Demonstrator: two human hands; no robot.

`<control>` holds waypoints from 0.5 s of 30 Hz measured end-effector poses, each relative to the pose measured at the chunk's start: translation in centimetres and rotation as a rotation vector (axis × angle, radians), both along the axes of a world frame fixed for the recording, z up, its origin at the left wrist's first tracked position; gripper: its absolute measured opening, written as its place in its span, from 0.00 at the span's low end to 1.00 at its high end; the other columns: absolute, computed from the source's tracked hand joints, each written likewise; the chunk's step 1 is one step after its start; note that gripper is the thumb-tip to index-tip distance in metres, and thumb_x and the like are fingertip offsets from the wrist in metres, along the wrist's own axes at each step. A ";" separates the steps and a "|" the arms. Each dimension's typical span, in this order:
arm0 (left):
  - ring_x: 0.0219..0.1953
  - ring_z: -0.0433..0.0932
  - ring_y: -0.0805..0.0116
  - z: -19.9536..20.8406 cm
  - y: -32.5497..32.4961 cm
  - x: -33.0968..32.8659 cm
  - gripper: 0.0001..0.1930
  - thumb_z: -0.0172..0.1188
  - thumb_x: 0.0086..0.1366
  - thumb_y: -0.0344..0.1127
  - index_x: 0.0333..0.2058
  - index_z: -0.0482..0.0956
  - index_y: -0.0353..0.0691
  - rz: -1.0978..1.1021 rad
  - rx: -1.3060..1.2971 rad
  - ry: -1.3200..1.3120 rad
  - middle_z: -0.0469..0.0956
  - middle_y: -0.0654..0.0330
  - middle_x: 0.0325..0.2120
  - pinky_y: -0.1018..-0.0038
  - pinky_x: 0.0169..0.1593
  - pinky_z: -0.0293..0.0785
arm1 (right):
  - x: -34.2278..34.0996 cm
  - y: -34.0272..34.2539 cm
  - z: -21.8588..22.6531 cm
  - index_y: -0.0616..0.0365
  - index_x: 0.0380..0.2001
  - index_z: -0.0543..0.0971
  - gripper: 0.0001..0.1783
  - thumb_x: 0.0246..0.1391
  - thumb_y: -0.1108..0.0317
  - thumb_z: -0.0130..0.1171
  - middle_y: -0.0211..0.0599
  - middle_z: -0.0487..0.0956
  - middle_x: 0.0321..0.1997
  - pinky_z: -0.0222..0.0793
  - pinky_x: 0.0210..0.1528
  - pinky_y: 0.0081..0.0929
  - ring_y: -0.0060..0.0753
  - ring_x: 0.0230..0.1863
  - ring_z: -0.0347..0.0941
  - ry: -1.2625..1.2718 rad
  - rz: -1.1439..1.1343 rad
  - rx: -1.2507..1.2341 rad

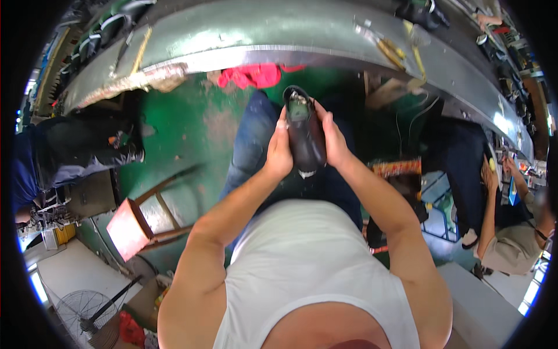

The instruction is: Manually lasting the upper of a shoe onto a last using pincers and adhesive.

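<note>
In the head view, the black shoe (308, 139) is above the lap near the centre, its opening toward twelve o'clock and toe toward six. The left hand (280, 152) presses its nine o'clock side, the right hand (336, 142) its three o'clock side. From the shoe, a metal bench (302, 29) spans twelve o'clock; a stool (129, 230) is at eight.

The shoe (308, 142) is black, with green showing in its opening and white at its lower end. The desk (279, 29) is silver-grey, the cloth (251, 75) bright pinkish red. The floor (174, 131) is green, mottled with pale brown. The jeans (247, 142) are faded blue, the vest (314, 256) plain white, the stool (129, 230) reddish pink and brown.
</note>
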State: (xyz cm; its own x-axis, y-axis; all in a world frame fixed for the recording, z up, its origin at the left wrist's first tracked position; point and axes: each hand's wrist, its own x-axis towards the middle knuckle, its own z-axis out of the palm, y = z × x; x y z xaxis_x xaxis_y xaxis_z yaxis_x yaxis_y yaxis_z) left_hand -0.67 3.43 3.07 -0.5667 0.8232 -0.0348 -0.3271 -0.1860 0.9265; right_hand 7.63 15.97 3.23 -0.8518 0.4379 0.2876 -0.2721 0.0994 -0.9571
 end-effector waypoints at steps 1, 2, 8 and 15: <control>0.63 0.65 0.64 -1.3 -0.1 0.3 0.36 0.23 0.75 0.60 0.69 0.50 0.37 0.013 -0.092 -0.070 0.65 0.53 0.61 0.69 0.67 0.58 | 0.3 -0.4 -1.2 0.64 0.66 0.61 0.38 0.70 0.41 0.30 0.43 0.68 0.65 0.56 0.68 0.30 0.34 0.65 0.63 -0.087 0.089 -0.357; 0.60 0.68 0.66 -2.5 -0.2 0.7 0.37 0.24 0.74 0.62 0.68 0.54 0.38 0.025 -0.184 -0.138 0.69 0.54 0.58 0.70 0.66 0.61 | 0.5 -0.7 -2.6 0.61 0.65 0.63 0.37 0.70 0.40 0.30 0.40 0.69 0.63 0.59 0.66 0.29 0.30 0.63 0.65 -0.171 0.171 -0.716; 0.49 0.78 0.65 -4.8 0.0 0.6 0.34 0.30 0.75 0.61 0.56 0.71 0.37 0.147 -0.264 -0.557 0.77 0.55 0.48 0.67 0.55 0.74 | 0.3 -2.5 -6.0 0.57 0.62 0.66 0.38 0.68 0.36 0.32 0.33 0.73 0.57 0.64 0.62 0.26 0.25 0.58 0.69 -0.360 0.030 -0.890; 0.43 0.81 0.62 -4.9 0.5 -0.3 0.25 0.36 0.77 0.52 0.50 0.74 0.37 0.179 -0.314 -0.741 0.79 0.53 0.43 0.64 0.49 0.79 | -0.1 -2.9 -4.5 0.58 0.71 0.52 0.37 0.71 0.43 0.35 0.40 0.70 0.61 0.59 0.64 0.25 0.29 0.61 0.65 -0.390 -0.074 -0.661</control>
State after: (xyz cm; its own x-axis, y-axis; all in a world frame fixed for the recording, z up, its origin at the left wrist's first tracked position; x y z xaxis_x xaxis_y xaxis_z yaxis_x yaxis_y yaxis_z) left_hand -1.01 3.90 -1.85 -0.4283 0.6119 -0.6649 -0.8639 -0.0615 0.5000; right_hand 7.55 13.10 -1.26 -0.7997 0.4739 -0.3687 0.0820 -0.5220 -0.8490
